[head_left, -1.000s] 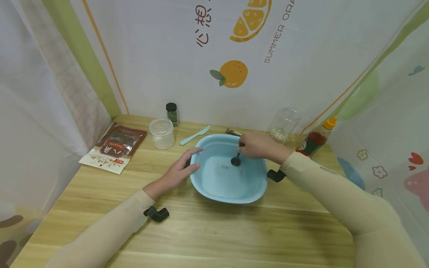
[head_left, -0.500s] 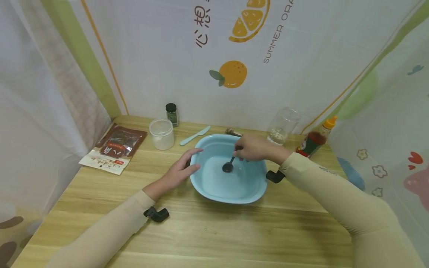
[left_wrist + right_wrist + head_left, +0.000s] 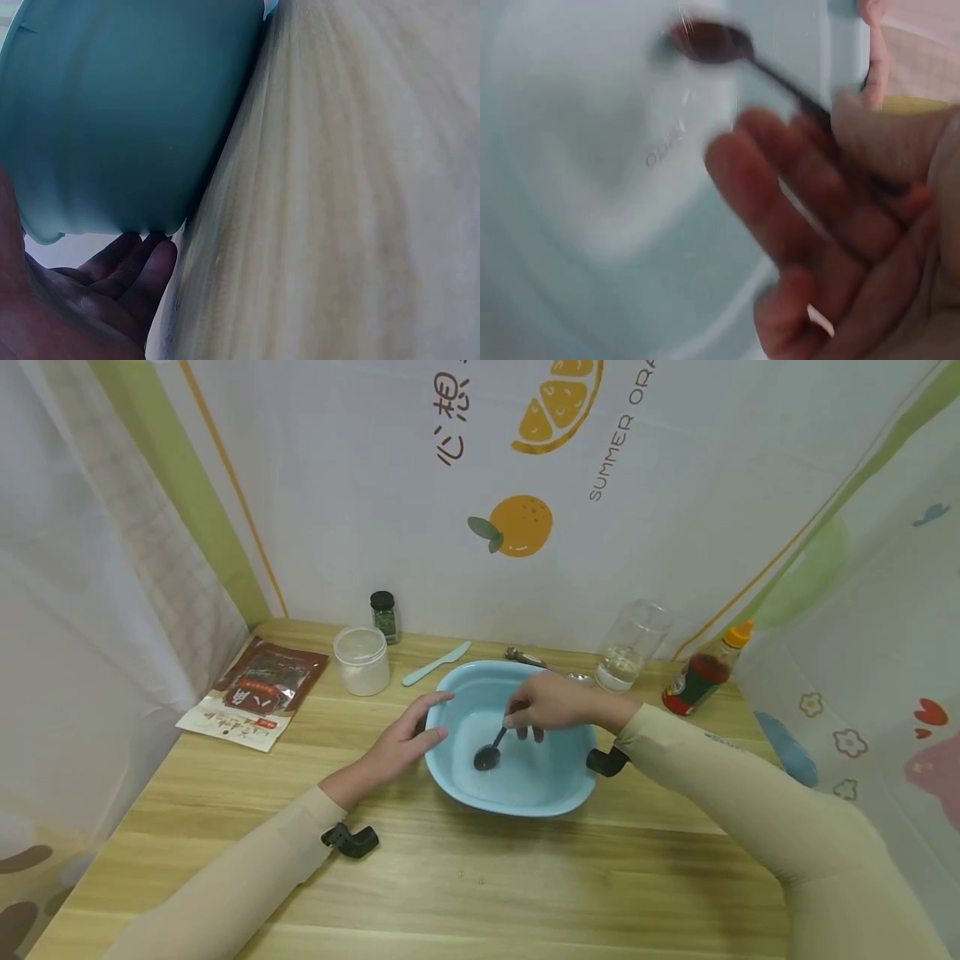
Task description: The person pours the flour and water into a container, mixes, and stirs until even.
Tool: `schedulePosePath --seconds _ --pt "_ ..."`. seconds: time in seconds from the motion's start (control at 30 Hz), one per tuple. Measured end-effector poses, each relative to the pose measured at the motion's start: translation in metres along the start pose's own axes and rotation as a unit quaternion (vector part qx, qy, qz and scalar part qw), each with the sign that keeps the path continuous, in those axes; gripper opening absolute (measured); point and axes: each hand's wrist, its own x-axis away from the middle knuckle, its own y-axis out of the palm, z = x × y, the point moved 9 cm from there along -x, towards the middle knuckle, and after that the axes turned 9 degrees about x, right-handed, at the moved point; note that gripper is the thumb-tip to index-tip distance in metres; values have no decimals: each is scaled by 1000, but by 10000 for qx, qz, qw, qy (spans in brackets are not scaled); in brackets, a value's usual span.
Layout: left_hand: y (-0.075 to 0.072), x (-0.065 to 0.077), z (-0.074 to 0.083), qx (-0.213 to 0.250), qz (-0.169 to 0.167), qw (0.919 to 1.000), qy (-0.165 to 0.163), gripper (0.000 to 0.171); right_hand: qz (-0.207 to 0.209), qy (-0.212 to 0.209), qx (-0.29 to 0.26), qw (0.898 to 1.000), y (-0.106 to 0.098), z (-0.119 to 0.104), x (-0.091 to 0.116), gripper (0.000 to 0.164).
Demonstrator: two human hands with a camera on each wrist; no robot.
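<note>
A light blue plastic basin stands on the wooden table. My left hand holds its left side, thumb at the rim and fingers against the outer wall, as the left wrist view shows. Inside the basin, my right hand pinches the thin handle of a dark spoon between thumb and index finger, with the other fingers loosely bent. The spoon's bowl points down and left, low over the basin floor, and looks blurred in the right wrist view. Part of the handle is hidden by my fingers.
Behind the basin are a lidded clear jar, a black-capped spice bottle, a mint knife and a clear tumbler with some liquid. A brown seasoning packet lies left; a yellow-capped sauce bottle stands right.
My right hand has moved left and nearer to me, sweeping the spoon's bowl from the basin's middle toward its near left. A metal thing behind the right hand now shows. My left hand stays put.
</note>
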Motion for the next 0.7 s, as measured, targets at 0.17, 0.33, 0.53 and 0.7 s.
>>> schedulePosePath --seconds 0.17,0.33,0.53,0.7 --pt "0 0 -1 58 29 9999 -146 56 343 485 528 9968 -12 8 1 24" --pt "-1 1 0 -16 44 9999 -165 56 -277 -199 343 9988 3 -11 -2 23" --pt "-1 1 0 -102 33 9998 -176 57 -103 -551 34 9984 10 -28 -12 25" --pt "0 0 1 -137 7 9998 -170 57 424 -74 192 9989 2 -21 -17 27"
